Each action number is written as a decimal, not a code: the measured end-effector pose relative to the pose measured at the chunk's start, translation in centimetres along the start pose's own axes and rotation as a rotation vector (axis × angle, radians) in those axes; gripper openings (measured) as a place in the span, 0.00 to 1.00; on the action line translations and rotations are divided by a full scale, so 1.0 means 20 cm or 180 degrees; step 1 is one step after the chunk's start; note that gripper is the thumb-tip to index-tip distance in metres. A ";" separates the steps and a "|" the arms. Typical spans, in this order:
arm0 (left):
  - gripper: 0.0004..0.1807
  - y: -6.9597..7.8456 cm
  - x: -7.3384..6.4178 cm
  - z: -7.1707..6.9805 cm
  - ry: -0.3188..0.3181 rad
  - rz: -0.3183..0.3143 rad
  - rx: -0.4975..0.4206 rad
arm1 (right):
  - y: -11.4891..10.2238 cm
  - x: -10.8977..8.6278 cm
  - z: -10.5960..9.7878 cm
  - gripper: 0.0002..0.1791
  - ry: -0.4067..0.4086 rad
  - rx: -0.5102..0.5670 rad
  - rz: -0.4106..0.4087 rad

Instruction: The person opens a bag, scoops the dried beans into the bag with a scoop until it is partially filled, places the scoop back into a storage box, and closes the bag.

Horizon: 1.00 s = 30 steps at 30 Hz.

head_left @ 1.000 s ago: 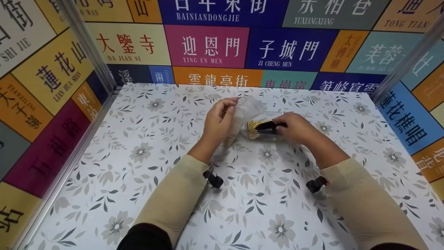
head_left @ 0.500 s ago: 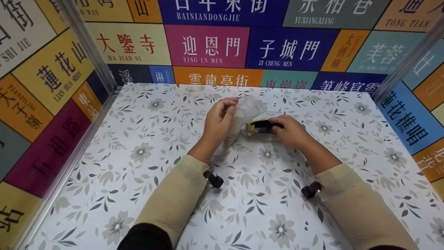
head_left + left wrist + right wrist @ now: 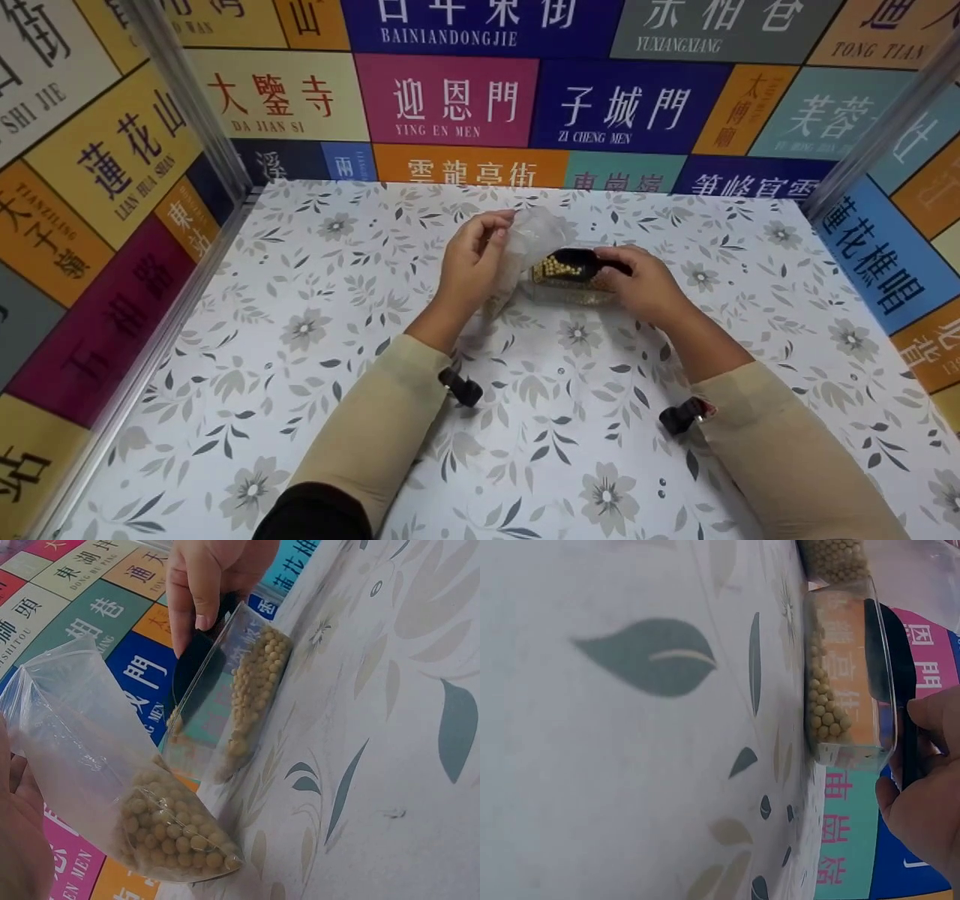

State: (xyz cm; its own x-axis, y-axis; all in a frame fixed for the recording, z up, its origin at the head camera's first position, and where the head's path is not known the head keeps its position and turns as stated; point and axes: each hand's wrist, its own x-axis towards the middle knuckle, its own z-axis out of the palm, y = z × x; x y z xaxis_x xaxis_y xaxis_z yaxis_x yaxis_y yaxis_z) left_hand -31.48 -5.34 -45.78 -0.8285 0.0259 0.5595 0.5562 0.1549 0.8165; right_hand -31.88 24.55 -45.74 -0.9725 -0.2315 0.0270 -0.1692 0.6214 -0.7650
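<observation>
My left hand grips the upper edge of a clear plastic bag. Round yellow soybeans fill the bag's bottom, which rests on the table. Just right of it stands a clear rectangular container, with more soybeans along its floor. My right hand holds a black scoop by its handle. The scoop's bowl is at the container's open top, pointing left towards the bag, and soybeans lie in it in the head view. The left fingertips are partly hidden behind the bag.
A white tablecloth with grey leaves and flowers covers the table. Coloured panels with Chinese lettering stand behind it and at both sides, joined by metal corner posts. A small black device sits on each sleeve.
My right hand has moved left with the scoop, dipping it among the container's beans, then back right. The scoop's bowl now faces up with beans in it. The left hand and bag stay put.
</observation>
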 end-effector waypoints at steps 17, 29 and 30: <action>0.11 0.01 0.00 0.00 -0.0004 -0.0090 -0.0034 | -0.18 -0.06 -0.21 0.25 0.0531 -0.0105 -0.0068; 0.12 0.02 0.00 0.00 -0.0042 -0.0060 0.0052 | -0.38 -0.08 -0.19 0.24 0.0724 -0.0180 -0.0450; 0.12 0.02 0.00 0.00 -0.0039 -0.0070 0.0064 | -0.39 -0.08 -0.18 0.23 0.0747 -0.0301 -0.0530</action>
State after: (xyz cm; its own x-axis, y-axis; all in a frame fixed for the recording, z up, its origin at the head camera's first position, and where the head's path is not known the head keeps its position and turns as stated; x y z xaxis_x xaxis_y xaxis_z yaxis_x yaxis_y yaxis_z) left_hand -31.21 -5.38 -45.57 -0.8412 0.0343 0.5396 0.5366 0.1755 0.8254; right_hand -29.56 22.75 -37.61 -0.9387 -0.1636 0.3036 -0.3330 0.6589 -0.6745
